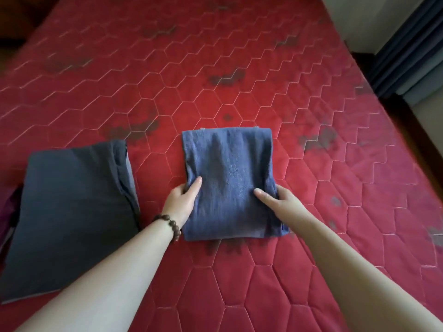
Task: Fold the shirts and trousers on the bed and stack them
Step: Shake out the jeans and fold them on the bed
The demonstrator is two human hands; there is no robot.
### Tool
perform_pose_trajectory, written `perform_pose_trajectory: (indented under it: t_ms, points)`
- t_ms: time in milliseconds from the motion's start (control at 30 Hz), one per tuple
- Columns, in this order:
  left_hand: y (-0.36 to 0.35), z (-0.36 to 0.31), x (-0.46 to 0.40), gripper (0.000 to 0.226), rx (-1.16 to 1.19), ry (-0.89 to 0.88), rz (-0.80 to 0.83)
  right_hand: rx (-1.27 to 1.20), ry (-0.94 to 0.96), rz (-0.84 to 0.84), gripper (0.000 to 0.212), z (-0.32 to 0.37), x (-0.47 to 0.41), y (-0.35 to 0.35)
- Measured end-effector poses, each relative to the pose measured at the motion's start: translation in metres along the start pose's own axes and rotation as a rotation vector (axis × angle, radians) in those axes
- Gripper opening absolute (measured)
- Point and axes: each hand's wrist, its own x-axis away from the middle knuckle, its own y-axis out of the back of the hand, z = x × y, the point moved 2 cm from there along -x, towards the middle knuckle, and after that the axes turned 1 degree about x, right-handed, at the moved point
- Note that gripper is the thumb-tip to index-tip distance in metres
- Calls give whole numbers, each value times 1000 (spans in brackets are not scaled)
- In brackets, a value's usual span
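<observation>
On red quilted bed (239,68) | folded blue garment (227,183) mid-bed, gripped at both side edges: left hand (182,200), right hand (275,200), thumbs on top | darker folded garment (72,212) just left, apart | likely two folded, stacking pending | purple cloth (7,212) at left edge, possibly unfolded.

Red mattress (239,68) lies bare beyond and right; dark folded garment (69,212) blocks the left.
</observation>
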Motion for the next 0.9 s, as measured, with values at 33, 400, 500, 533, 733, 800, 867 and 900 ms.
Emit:
perform_pose_trajectory:
  t_ms: [33, 400, 500, 533, 733, 800, 867, 900]
  points:
    - [-5, 13, -9, 34, 34, 103, 47, -19, -79, 35, 20, -10, -8, -8]
    - [-25, 32, -22, 25, -55, -110, 104, -165, -108, 110, 25, -33, -49, -29]
    - [-26, 15, -21, 24, -34, -187, 29, -156, 63, -1, 28, -26, -46, -29]
    - [-25, 8, -22, 22, -15, -208, 10, -202, 130, -44, 30, -23, -45, -25]
    - [-31, -4, -55, 8, -86, -145, -102, -229, 175, -164, 33, -18, -67, -13]
    - [-40, 9, -60, 20, -155, -52, -121, -182, 39, -188, 20, -29, -76, -25]
    - [-43, 16, -62, 24, -217, -53, -160, -125, -10, -251, 6, -35, -85, -29]
    - [-44, 18, -61, 24, -227, -63, -177, -108, 2, -276, 7, -36, -87, -29]
